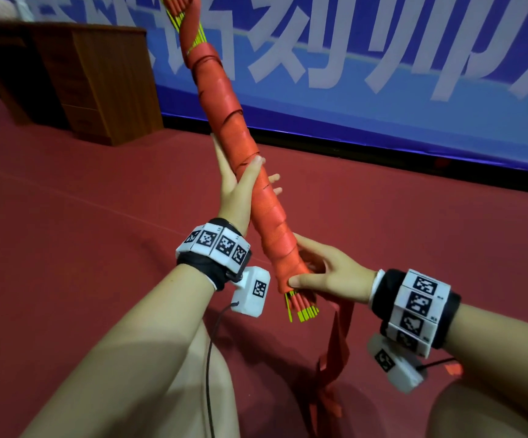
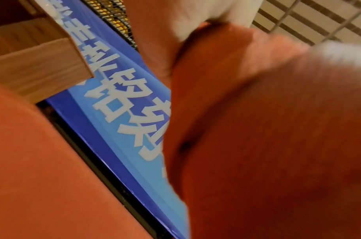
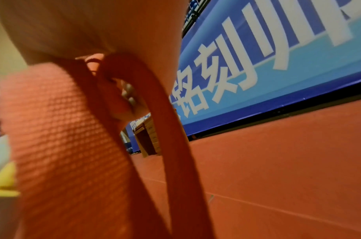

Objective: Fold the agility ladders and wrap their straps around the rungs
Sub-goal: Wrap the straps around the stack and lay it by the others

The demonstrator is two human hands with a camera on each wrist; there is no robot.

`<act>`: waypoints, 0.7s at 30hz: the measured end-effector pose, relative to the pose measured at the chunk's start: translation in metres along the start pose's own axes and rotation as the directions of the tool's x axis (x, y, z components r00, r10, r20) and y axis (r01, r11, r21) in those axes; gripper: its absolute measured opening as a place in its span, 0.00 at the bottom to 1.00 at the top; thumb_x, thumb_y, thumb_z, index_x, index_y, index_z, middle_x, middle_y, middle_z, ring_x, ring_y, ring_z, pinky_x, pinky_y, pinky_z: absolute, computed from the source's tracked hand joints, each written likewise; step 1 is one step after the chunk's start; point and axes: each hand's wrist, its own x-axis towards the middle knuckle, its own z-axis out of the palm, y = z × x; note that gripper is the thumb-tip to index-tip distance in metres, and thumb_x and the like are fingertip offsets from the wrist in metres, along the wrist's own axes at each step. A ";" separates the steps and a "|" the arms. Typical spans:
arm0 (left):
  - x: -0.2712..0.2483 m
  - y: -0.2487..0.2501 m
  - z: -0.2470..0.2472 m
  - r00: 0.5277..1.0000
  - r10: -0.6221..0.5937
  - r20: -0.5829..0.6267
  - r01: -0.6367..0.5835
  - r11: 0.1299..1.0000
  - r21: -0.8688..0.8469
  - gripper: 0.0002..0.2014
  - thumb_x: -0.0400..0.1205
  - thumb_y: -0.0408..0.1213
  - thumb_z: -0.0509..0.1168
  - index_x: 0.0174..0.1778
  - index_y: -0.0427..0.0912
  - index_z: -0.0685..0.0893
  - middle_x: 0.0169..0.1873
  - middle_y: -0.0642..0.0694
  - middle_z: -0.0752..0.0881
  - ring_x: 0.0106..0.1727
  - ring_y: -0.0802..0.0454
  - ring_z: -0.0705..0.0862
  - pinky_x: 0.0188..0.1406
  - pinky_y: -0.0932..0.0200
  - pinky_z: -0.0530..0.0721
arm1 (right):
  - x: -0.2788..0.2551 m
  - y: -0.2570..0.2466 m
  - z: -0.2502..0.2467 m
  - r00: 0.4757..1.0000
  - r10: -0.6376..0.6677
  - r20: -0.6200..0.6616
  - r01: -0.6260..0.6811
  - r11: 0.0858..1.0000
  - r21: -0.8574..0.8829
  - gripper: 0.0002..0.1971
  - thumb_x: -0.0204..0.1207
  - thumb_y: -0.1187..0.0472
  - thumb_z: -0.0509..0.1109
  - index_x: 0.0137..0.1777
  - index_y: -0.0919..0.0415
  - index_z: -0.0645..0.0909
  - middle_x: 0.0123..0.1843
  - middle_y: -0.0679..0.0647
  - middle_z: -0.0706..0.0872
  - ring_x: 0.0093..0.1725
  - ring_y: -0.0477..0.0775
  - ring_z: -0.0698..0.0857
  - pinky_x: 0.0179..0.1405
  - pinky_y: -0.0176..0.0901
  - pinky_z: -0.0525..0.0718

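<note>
Above the red floor (image 1: 98, 216), my left hand (image 1: 240, 184) and right hand (image 1: 329, 270) both grip the strap-wound rung bundle (image 1: 250, 172). Wrapping looks mostly done, with a loose strap tail (image 1: 340, 336) still to wind.

Floor (image 1: 82, 200): dark red sports mat/court surface, w/ faint pale seam lines running across it. Far side: long blue banner (image 1: 382, 74) w/ big white Chinese characters, darker blue up top, lighter blue band lower down, standing upright along the floor edge; black strip (image 1: 414, 159) runs under it where it meets the floor. Left bkgd: brown wooden desk/cabinet (image 1: 98, 90) w/ drawer fronts, standing on the floor, in front of the banner's left end. Left wrist view: dark wire mesh (image 2: 112, 17) above the banner, something yellow behind it; pale grid of bars (image 2: 318, 21) at top right. Lighting even, indoor.
</note>
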 end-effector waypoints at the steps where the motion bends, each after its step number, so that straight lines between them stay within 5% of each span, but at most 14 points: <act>1: -0.001 -0.001 0.001 1.000 -0.002 0.006 0.002 1.000 0.001 0.41 0.83 0.36 0.65 0.84 0.63 0.47 0.59 0.36 0.81 0.43 0.40 0.90 0.41 0.45 0.90 | 0.001 -0.001 0.002 1.000 0.001 0.012 -0.001 1.000 0.017 0.37 0.72 0.74 0.75 0.73 0.44 0.66 0.62 0.48 0.84 0.59 0.43 0.84 0.63 0.39 0.82; 4: 0.002 -0.005 -0.002 0.999 0.017 -0.051 -0.012 0.994 0.106 0.44 0.82 0.35 0.68 0.84 0.65 0.46 0.61 0.36 0.83 0.38 0.42 0.89 0.38 0.50 0.89 | 0.004 -0.002 0.002 1.000 0.028 -0.004 -0.028 0.998 -0.061 0.34 0.69 0.67 0.80 0.72 0.43 0.72 0.59 0.53 0.88 0.56 0.50 0.86 0.62 0.43 0.83; 6: 0.001 -0.006 -0.003 0.997 0.052 -0.058 -0.039 0.978 0.205 0.46 0.78 0.42 0.71 0.81 0.72 0.47 0.74 0.37 0.76 0.62 0.35 0.85 0.62 0.41 0.84 | 0.006 -0.002 0.001 0.994 0.099 -0.045 -0.106 0.978 -0.182 0.30 0.69 0.61 0.81 0.69 0.44 0.76 0.46 0.43 0.90 0.44 0.38 0.86 0.51 0.32 0.82; 8: 0.001 -0.010 -0.004 0.994 0.100 -0.047 -0.080 0.947 0.310 0.46 0.79 0.40 0.71 0.84 0.66 0.47 0.82 0.46 0.65 0.79 0.47 0.70 0.78 0.56 0.69 | 0.007 0.002 0.000 0.979 0.198 -0.050 -0.203 0.913 -0.355 0.22 0.70 0.57 0.80 0.63 0.47 0.82 0.38 0.39 0.88 0.37 0.34 0.83 0.46 0.30 0.80; 10: 0.002 -0.014 -0.005 0.986 0.162 -0.030 -0.139 0.919 0.368 0.44 0.80 0.36 0.70 0.86 0.58 0.48 0.81 0.58 0.61 0.80 0.61 0.64 0.75 0.74 0.62 | 0.008 0.010 -0.003 0.952 0.305 -0.013 -0.272 0.828 -0.491 0.12 0.72 0.58 0.78 0.55 0.52 0.85 0.41 0.47 0.90 0.35 0.39 0.84 0.43 0.35 0.82; 11: 0.005 -0.016 -0.007 0.982 0.187 -0.021 -0.165 0.909 0.382 0.44 0.80 0.36 0.70 0.86 0.57 0.49 0.78 0.61 0.61 0.78 0.65 0.63 0.74 0.75 0.62 | 0.007 0.012 -0.006 0.934 0.356 0.013 -0.300 0.807 -0.509 0.06 0.73 0.59 0.76 0.49 0.54 0.85 0.40 0.51 0.91 0.32 0.40 0.84 0.38 0.35 0.82; 13: 0.009 -0.018 -0.014 0.978 0.211 -0.005 -0.188 0.884 0.428 0.44 0.79 0.38 0.70 0.85 0.59 0.50 0.74 0.64 0.62 0.76 0.66 0.64 0.73 0.70 0.62 | 0.004 0.015 -0.012 0.915 0.404 0.026 -0.334 0.789 -0.515 0.05 0.75 0.61 0.74 0.40 0.54 0.82 0.35 0.52 0.90 0.28 0.42 0.82 0.32 0.35 0.79; 21: 0.009 -0.020 -0.021 0.982 0.184 -0.053 -0.134 0.859 0.493 0.44 0.79 0.39 0.70 0.85 0.62 0.49 0.82 0.50 0.63 0.81 0.55 0.65 0.77 0.62 0.63 | 0.002 0.013 -0.018 0.922 0.384 -0.041 -0.386 0.910 -0.150 0.10 0.76 0.75 0.69 0.40 0.60 0.76 0.34 0.54 0.84 0.30 0.45 0.82 0.31 0.32 0.80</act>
